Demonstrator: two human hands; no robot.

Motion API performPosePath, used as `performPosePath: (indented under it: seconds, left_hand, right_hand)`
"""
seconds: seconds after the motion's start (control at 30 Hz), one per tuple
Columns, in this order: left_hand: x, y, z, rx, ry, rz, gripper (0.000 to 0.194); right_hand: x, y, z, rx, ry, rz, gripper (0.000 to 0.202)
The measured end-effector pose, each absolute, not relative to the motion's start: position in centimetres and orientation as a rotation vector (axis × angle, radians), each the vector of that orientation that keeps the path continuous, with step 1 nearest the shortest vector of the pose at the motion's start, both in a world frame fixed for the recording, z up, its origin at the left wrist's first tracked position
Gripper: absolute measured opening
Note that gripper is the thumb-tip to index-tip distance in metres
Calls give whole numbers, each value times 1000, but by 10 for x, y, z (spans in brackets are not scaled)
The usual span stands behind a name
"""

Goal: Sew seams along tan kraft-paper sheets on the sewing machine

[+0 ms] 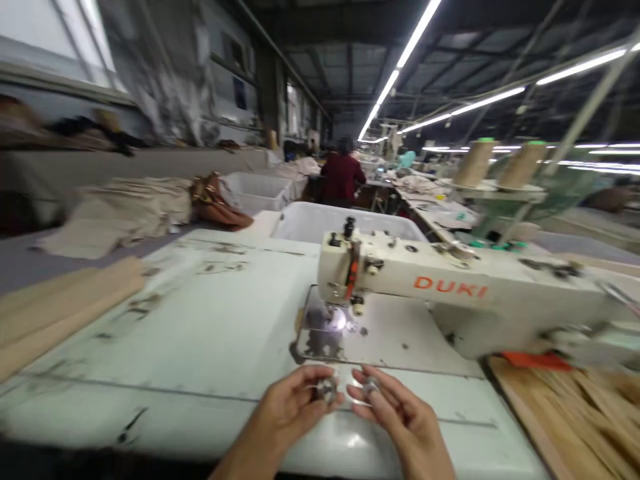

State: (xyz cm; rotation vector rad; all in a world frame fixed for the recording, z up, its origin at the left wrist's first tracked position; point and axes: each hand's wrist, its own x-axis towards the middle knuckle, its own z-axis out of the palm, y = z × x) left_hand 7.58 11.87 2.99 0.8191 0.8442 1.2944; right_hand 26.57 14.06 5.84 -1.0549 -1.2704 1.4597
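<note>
Just in front of the sewing machine, both hands are raised over the near edge of the pale table. My left hand pinches a small round metal bobbin case between thumb and fingers. A short gap away, my right hand grips a small shiny metal bobbin with its fingertips. The two metal pieces are apart; blur hides their finer details. Beyond the hands, the needle area glows under a small lamp above the metal needle plate.
Tan fabric pieces lie at the left table edge, with stacked cloth behind. A white plastic bin stands beyond the table. At right are wooden boards and thread cones. Farther off sits a person in dark red.
</note>
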Motion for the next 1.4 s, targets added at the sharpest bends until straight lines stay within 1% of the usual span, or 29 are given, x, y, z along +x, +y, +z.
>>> performPosePath:
  seconds: [0.07,0.17,0.2,0.27,0.33,0.4,0.47,0.53,0.67,0.8,0.9,1.0,1.1,1.17,1.23,1.4]
  left_hand:
    - [75,122,27,829,923,1244,50]
    - [72,128,25,1025,1041,1195,46]
    - [71,131,24,1170,1095,1171,42]
    - [70,141,23,1552,1226,1097,32]
    - [71,153,22,1934,1325,1010,26]
    - [76,166,20,2210,1342,963,25]
    - [81,175,20,2377,1299,924,26]
    - [86,180,20,2455,1273,859,26]
    - [87,182,24,2416,1314,728,28]
    - [86,180,29,2280,1361,661,28]
    - [88,181,35,2159,1358,676,25]
    - [92,181,40,1857,1285,720,24]
    - [99,178,41,1421,1090,810,32]
    - [103,176,39,1258,1010,873,35]
    - [106,176,35,1289,1025,912,34]
    - [106,185,29,1583,1135,891,36]
  right_hand:
    - [269,140,54,-981,-1216,1507,53]
    - [275,141,42,-977,-1292,1427,45]
    - [281,142,38,-1015,-1368,1337,41]
    - [294,144,28,-1123,-1578,1040,36]
    - [310,150,19,-1224,-1788,673,45]
    - [323,159,11,-1309,-1937,389,61]
    - [329,166,6,-1388,-2066,212,69]
    - [330,172,5,-1426,-2163,113,68]
    - [328,175,9,-1417,-2145,84,55]
    - [328,177,17,-1470,-2016,198,44]
    - [330,180,20,-1464,-1996,309,33]
    - [331,182,17,-1427,-1960,380,29]
    - [333,181,12,-1405,-1912,403,27]
    - [333,179,11,-1406,-1874,412,25]
    - [332,178,10,-1414,-1852,417,23]
    - [328,176,12,-1422,-1867,388,24]
